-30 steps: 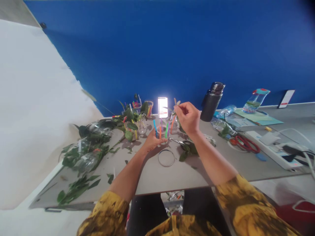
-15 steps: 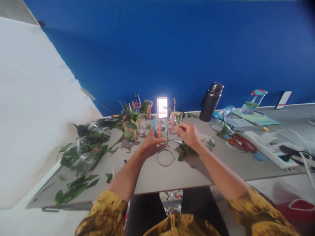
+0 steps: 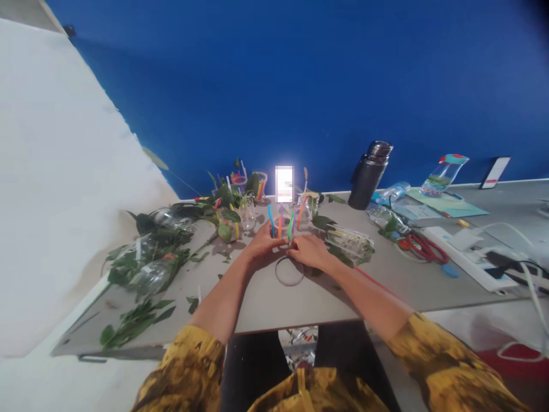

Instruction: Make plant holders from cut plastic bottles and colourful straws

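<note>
Here we are at the grey table [image 3: 266, 303], our left hand [image 3: 266, 245] curled against the clear cup [image 3: 282, 236] and our right hand [image 3: 310, 252] closing in from the other side, fingertips at its base. How firmly we're gripping, we can't tell! The cup stands between both hands, holding blue, orange and green straws [image 3: 291, 225]. Just behind it, a clear glass [image 3: 302, 218] carries an orange straw and leaves. Further left stands a glass tumbler [image 3: 247, 217], and over on the right a plastic bottle [image 3: 349, 243] lies on its side with greenery inside. A thin ring [image 3: 289, 271] sits just below our hands.
</note>
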A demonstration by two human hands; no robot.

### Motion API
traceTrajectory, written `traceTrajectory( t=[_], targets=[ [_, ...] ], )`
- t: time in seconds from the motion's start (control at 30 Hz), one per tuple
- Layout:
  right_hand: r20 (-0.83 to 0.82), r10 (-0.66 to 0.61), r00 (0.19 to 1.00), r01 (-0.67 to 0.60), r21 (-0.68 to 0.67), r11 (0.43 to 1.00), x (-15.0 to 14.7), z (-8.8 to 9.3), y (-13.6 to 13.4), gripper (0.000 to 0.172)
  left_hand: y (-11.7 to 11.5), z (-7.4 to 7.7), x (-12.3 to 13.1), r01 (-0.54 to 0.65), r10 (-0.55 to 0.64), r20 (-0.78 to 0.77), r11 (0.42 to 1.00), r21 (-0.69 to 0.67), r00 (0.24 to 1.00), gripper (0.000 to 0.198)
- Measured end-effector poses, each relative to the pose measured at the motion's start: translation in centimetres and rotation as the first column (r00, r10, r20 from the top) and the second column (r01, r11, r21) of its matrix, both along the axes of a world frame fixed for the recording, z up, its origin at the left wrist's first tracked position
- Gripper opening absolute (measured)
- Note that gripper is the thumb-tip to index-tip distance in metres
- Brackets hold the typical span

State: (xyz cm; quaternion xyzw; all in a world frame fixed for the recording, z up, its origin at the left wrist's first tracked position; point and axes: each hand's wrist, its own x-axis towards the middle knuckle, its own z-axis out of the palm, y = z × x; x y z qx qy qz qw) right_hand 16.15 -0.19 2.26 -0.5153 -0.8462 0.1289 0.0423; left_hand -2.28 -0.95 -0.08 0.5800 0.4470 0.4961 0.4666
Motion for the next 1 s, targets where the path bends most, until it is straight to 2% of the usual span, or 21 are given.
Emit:
traceTrajectory(
  t=[0.13,0.4,0.53,0.63,0.7,0.87,1.0],
  targets=[
    [0.031,-0.016,0.999,0.016,0.015,1.000,-0.5,-0.5,0.2,0.027,0.8,-0.4,-0.3,-0.039,0.040,-0.045,0.999,0.014,0.998,0.061],
    [-0.015,0.044,0.999,-0.043,0.037,0.998,-0.2,-1.8,0.7,0.025,1.8,-0.5,-1.4,-0.106,0.117,-0.164,0.992,0.074,0.979,0.056],
    [-0.011,0.086,0.996,-0.086,0.018,0.996,0.0,-1.2,0.2,0.023,2.1,-1.3,-1.4,-0.147,0.156,-0.132,0.986,0.074,0.979,0.060],
    [-0.016,0.119,0.993,-0.118,0.026,0.993,0.1,-0.5,-0.4,0.033,2.4,-2.1,-1.4,-0.159,0.163,-0.092,0.986,0.049,0.982,0.071],
    [-0.020,0.095,0.995,-0.094,0.045,0.995,0.1,-0.4,-0.5,0.037,2.5,-2.4,-1.4,-0.155,0.157,-0.065,0.987,0.032,0.986,0.075],
    [-0.041,0.031,0.999,-0.028,0.066,0.997,-0.3,-1.1,0.2,0.024,2.6,-2.5,-1.6,-0.108,0.108,-0.025,0.994,0.004,0.994,0.074],
    [-0.067,0.044,0.997,-0.038,0.089,0.995,-0.2,-1.3,0.0,0.034,2.5,-2.6,-1.5,-0.085,0.085,0.003,0.996,-0.012,0.996,0.070]
  ],
)
